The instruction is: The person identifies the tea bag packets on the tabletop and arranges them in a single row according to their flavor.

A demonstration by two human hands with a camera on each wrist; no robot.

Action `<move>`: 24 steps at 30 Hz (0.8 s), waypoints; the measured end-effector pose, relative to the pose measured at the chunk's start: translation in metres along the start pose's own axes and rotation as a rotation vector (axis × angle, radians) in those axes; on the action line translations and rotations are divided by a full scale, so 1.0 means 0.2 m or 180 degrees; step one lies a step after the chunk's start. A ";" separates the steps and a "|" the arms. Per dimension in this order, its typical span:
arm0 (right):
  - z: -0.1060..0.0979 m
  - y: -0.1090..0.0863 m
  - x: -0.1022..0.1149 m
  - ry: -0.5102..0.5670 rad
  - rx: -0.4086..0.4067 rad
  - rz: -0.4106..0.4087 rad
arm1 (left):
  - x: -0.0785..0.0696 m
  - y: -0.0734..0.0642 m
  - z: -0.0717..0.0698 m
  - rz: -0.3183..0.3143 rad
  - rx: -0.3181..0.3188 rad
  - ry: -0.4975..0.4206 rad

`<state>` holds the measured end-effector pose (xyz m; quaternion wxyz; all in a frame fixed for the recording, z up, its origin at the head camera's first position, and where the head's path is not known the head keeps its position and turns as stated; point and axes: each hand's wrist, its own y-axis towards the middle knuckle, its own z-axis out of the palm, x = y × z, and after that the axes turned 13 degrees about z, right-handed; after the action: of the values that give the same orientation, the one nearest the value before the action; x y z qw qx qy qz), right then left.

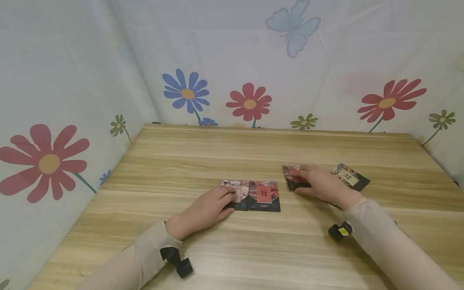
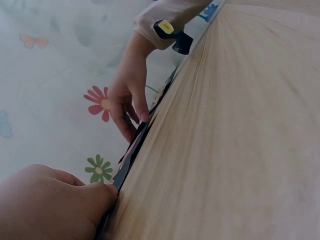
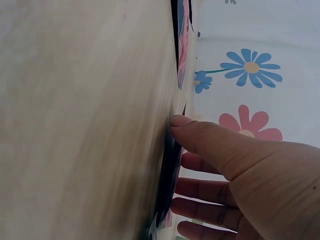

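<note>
Two packets with dark lower bands lie flat, side by side, on the wooden table. My left hand rests on the left one, a pink floral packet, and partly covers it. Just right of it is a packet with a red label. Farther right, my right hand touches a red and black packet, which sits askew; the fingers lie over its top and the thumb is at its near edge. In the right wrist view the fingers of the right hand are fairly straight along that packet.
Beyond the right hand a packet with a yellow label lies at an angle, partly behind the hand. The wooden table meets a white cloth printed with flowers at the back and sides. A small black device is strapped at the left wrist.
</note>
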<state>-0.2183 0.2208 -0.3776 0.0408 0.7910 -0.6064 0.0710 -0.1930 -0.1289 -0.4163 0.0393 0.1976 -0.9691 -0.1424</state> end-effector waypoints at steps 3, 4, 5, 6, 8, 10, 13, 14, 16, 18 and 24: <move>0.00 0.00 0.01 0.0000 -0.0006 -0.0006 | 0.00 0.00 0.00 -0.0019 0.0012 -0.0006; 0.01 -0.01 0.01 -0.0001 -0.0020 -0.0011 | 0.00 0.00 0.00 -0.0022 0.0012 -0.0007; 0.01 -0.01 0.02 -0.0003 -0.0033 -0.0025 | 0.00 0.00 0.00 -0.0022 0.0009 -0.0008; 0.01 -0.01 0.02 -0.0015 -0.0051 -0.0034 | 0.00 0.00 0.00 -0.0023 0.0009 -0.0007; 0.01 -0.02 0.03 -0.0037 -0.0068 -0.0034 | 0.00 0.00 0.00 -0.0021 0.0004 -0.0012; 0.01 -0.03 0.04 -0.0040 -0.0047 -0.0011 | 0.00 0.00 0.00 -0.0022 0.0006 -0.0015; 0.01 -0.04 0.04 -0.0020 0.0008 0.0027 | 0.00 0.00 0.00 -0.0025 0.0012 -0.0028; 0.01 -0.05 0.05 -0.0014 0.0021 0.0031 | 0.00 0.00 0.00 -0.0026 0.0010 -0.0031; 0.01 -0.06 0.05 -0.0013 0.0027 0.0007 | 0.00 0.00 0.00 -0.0024 0.0003 -0.0034; 0.01 -0.07 0.06 -0.0020 0.0011 -0.0024 | 0.00 0.00 0.00 -0.0018 -0.0006 -0.0036; 0.01 -0.10 0.08 -0.0015 -0.0061 -0.0113 | 0.00 0.00 0.00 -0.0010 0.0006 -0.0032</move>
<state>-0.1957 0.2113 -0.3765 0.0483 0.8013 -0.5930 0.0626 -0.1922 -0.1287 -0.4153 0.0340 0.1985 -0.9691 -0.1425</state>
